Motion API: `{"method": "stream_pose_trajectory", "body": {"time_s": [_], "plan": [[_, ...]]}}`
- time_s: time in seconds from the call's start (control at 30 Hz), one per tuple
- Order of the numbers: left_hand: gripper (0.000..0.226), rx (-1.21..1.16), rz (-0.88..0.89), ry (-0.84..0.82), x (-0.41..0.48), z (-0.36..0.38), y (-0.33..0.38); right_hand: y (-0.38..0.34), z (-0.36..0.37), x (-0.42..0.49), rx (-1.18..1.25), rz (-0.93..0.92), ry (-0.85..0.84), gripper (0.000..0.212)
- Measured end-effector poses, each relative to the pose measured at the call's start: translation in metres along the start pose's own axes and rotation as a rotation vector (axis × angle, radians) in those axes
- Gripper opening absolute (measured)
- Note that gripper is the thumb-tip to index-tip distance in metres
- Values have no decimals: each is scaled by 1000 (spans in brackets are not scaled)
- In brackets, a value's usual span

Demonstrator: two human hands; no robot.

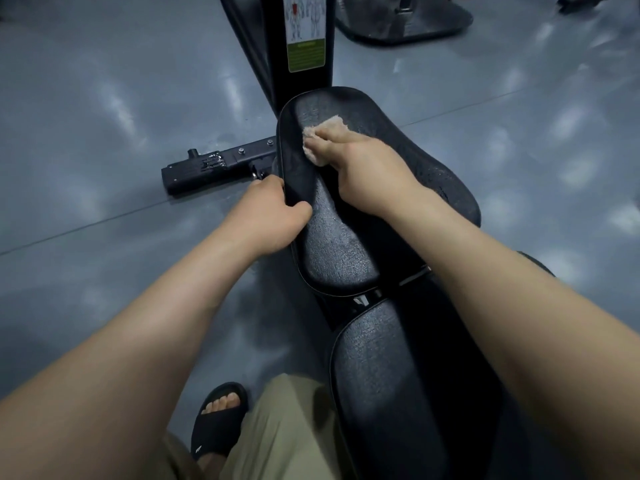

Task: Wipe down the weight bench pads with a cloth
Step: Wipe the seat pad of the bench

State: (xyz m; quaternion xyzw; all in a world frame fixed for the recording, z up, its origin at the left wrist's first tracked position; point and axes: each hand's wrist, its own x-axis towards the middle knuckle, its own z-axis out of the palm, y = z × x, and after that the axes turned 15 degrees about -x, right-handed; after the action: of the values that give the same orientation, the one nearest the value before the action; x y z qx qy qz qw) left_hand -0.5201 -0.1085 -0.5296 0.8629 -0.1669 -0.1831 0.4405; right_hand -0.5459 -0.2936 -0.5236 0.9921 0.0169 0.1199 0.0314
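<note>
The right hand (349,150) presses a beige cloth (329,124) onto the far pad (346,244) of the bench, at that pad's far left corner. Its fingers (320,136) lie close together, flat on the bunched fabric, likely to spread the pressure. The left hand (270,209) grips the far pad's left edge with the thumb on top and the other fingers curled under the rim, probably to brace the reach. Just beyond the far pad stands the black upright (277,46), so a forward stroke has little room. To the right and back toward the narrow waist the surface lies open, with damp streaks toward its right edge. The near pad (398,375), just behind the far pad, looks not yet reached.
</note>
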Motion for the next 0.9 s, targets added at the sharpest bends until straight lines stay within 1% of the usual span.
{"method": "stream_pose_trajectory", "body": {"time_s": [0.07, 0.17, 0.27, 0.37, 0.5, 0.6, 0.67, 0.8, 0.83, 0.9], "plan": [[41, 40, -9, 10, 0, 1, 2, 11, -2, 10, -16, 51, -62, 73], [42, 54, -22, 43, 0, 3, 3, 32, -5, 12, -12, 130, -98, 71], [47, 48, -18, 48, -1, 5, 3, 51, -4, -12, -27, 178, -78, 61], [47, 54, -16, 33, 0, 5, 0, 64, -1, -50, 25, 218, -16, 45], [52, 80, -12, 33, -2, 7, -3, 77, 4, -77, 3, 369, -6, 48], [44, 93, -6, 38, -7, 9, 0, 64, 3, -64, -45, 420, -25, 44], [39, 96, -3, 50, -9, 10, 1, 45, 0, -50, -8, 385, -16, 42], [35, 105, 10, 66, -10, 12, 2, 2, -1, -40, -21, 131, 5, 43], [34, 101, 17, 66, -10, 13, 2, -3, 2, -43, -29, 91, 11, 44], [32, 96, 28, 70, -10, 13, 4, 0, 3, -50, -10, 71, 12, 53]]}}
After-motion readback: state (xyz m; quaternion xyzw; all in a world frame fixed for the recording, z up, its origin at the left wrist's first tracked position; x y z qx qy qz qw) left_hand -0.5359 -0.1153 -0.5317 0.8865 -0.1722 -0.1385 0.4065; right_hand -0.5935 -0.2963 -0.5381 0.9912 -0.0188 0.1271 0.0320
